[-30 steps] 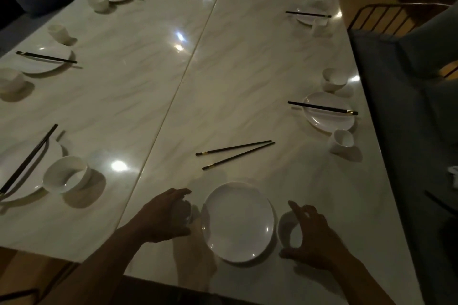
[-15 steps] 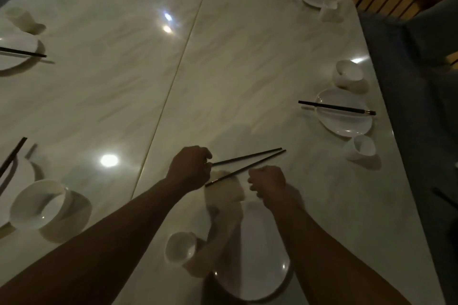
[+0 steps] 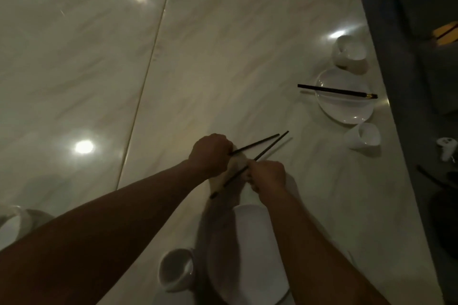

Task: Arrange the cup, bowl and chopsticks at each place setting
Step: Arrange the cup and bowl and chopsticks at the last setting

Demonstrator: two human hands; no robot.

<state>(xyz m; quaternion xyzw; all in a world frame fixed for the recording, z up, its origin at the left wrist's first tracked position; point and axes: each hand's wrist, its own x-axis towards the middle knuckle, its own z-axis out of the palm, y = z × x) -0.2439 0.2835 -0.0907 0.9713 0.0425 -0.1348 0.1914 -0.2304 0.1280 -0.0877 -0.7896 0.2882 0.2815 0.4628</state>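
Note:
Two black chopsticks (image 3: 257,143) are lifted over the marble table (image 3: 223,57), just beyond the near white plate (image 3: 252,255). My left hand (image 3: 210,153) grips the end of the upper stick. My right hand (image 3: 269,176) pinches the lower stick near its middle; its near end juts down to the left. A small white cup (image 3: 174,272) stands to the left of the plate. My right forearm covers the plate's right side and whatever stands beside it.
On the right edge lies a set place: a white plate (image 3: 347,106) with black chopsticks (image 3: 337,91) across it, a bowl (image 3: 349,53) beyond and a cup (image 3: 364,135) nearer. Another bowl (image 3: 12,225) shows at the far left. Grey chairs (image 3: 426,82) line the right side.
Both hands left the cup and bowl beside the near plate, reached forward and took hold of the two loose chopsticks, lifting them off the table. The view tilted further down.

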